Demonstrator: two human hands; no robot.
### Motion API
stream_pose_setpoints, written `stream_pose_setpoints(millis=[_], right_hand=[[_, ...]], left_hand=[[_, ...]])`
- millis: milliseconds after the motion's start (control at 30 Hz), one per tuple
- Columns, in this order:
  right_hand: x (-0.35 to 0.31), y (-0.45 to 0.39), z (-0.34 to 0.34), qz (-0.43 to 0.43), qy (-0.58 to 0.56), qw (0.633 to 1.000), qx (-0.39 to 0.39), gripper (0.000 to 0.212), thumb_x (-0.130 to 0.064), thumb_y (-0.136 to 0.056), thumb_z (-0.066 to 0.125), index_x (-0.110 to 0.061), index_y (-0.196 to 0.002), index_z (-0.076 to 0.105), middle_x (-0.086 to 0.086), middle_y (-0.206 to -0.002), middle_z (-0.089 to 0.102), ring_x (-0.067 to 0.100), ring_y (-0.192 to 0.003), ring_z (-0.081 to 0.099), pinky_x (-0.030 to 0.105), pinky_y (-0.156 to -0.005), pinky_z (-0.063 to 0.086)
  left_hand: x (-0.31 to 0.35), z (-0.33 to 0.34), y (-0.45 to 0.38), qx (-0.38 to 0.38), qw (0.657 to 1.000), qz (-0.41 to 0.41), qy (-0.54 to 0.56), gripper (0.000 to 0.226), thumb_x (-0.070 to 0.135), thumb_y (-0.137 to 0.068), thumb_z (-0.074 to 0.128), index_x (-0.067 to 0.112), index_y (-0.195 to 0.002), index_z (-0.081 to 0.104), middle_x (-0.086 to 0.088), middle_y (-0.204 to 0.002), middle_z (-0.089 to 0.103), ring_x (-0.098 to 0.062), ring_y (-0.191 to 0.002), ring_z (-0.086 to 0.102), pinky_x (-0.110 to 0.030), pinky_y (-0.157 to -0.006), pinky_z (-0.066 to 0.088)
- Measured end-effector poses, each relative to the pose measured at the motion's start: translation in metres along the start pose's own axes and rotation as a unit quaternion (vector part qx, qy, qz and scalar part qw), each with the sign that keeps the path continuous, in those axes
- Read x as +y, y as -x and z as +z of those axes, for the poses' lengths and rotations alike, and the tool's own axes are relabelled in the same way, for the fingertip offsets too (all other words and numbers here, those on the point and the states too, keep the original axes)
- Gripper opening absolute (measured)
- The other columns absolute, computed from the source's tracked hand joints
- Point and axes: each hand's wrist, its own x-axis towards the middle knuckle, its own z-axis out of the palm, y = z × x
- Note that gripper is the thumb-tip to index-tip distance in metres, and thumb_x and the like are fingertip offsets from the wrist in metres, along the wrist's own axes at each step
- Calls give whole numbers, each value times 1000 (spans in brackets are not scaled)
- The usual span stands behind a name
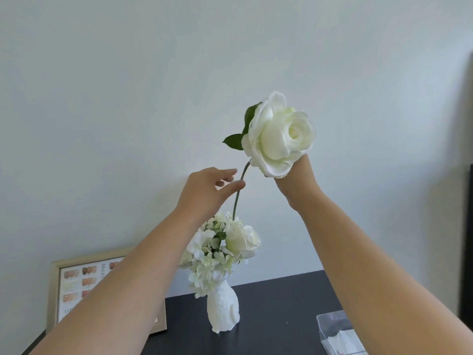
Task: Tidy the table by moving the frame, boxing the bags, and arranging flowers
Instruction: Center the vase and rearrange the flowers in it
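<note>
A large white rose [280, 134] on a long green stem [239, 193] rises high above a white vase [223, 312]. The stem's lower end goes down into the bunch of white flowers [222, 249] in the vase. My left hand [204, 190] has its fingers extended, with thumb and fingertips touching the stem at mid height. My right hand [298, 183] is raised behind and under the bloom; its fingers are hidden by the petals. A gold picture frame [57, 285] leans against the wall at the left. A clear plastic box [337, 331] with white bags inside sits at the right.
The dark table [276, 303] stands against a pale wall. A dark upright object [468, 226] fills the right edge of the view.
</note>
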Motion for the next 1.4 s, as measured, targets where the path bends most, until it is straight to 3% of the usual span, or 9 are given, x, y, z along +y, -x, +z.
stream_pose_setpoints(millis=[233, 333, 467, 600, 700, 900, 1067, 1133, 1400], right_hand=[[-6, 15, -28, 32, -131, 985, 110, 10, -32, -47, 59, -36, -56, 58, 0, -68, 48, 23, -74, 41, 41, -66, 35], [2, 23, -33, -25, -120, 986, 114, 11, -13, -72, 69, -18, -81, 67, 3, -78, 67, 23, -73, 61, 36, -72, 50], [16, 38, -23, -28, -153, 982, 112, 15, -13, -87, 66, -25, -85, 74, 4, -88, 74, 23, -80, 70, 29, -74, 56], [34, 51, -8, 82, -157, 979, 102, 14, 2, -88, 53, 0, -98, 62, 15, -83, 65, 31, -76, 62, 36, -75, 56], [44, 58, 1, 220, -165, 952, 134, 13, -7, -92, 43, 4, -96, 49, 21, -77, 41, 31, -68, 43, 24, -57, 42], [42, 57, 21, 256, -163, 943, 138, 30, -13, -99, 35, -18, -70, 35, -13, -34, 40, 1, -29, 41, 4, -34, 30], [44, 53, 45, 217, -198, 946, 134, 41, 2, -93, 52, -23, -68, 30, -12, -60, 44, 4, -54, 39, 11, -49, 39], [44, 52, 50, 188, -238, 949, 89, 34, 1, -90, 47, -18, -67, 33, -12, -48, 40, 6, -47, 36, 12, -43, 36], [79, 62, 57, 143, 63, 988, -10, 42, 9, -95, 34, -18, -63, 31, -5, -45, 33, 8, -41, 32, 12, -37, 31]], left_hand=[[-59, -34, 68, -107, 984, -8, -142, 48, 87, -70, 50, 57, -106, 61, 37, -117, 50, 2, -119, 42, -32, -99, 32], [-70, -22, 109, -52, 981, -15, -185, 52, 91, -64, 48, 64, -108, 53, 31, -130, 42, -11, -126, 34, -38, -103, 27], [-79, 3, 150, -20, 981, -16, -190, 87, 90, -52, 61, 64, -131, 36, 11, -149, 21, -24, -137, 22, -53, -109, 25], [-87, 18, 157, -32, 965, -35, -259, 83, 89, -53, 59, 56, -127, 42, 10, -152, 16, -34, -142, 14, -63, -107, 22], [-89, 25, 154, -24, 960, -8, -278, 61, 79, -59, 60, 48, -111, 54, 13, -154, 22, -33, -145, 7, -65, -108, 17], [-93, 29, 147, -12, 966, 52, -252, 53, 66, -68, 64, 38, -110, 49, 11, -128, 49, -22, -134, 32, -53, -108, 29], [-80, 30, 137, -55, 969, -43, -236, 98, 75, -63, 59, 43, -146, 18, 18, -123, 40, -14, -118, 29, -35, -100, 29], [-77, 31, 131, -66, 954, -39, -291, 84, 78, -63, 52, 46, -139, 34, 18, -119, 36, -15, -115, 26, -34, -98, 28], [-85, 28, 138, -28, 963, -41, -264, 57, 80, -62, 53, 51, -111, 58, 24, -106, 37, -10, -112, 26, -29, -94, 20]])
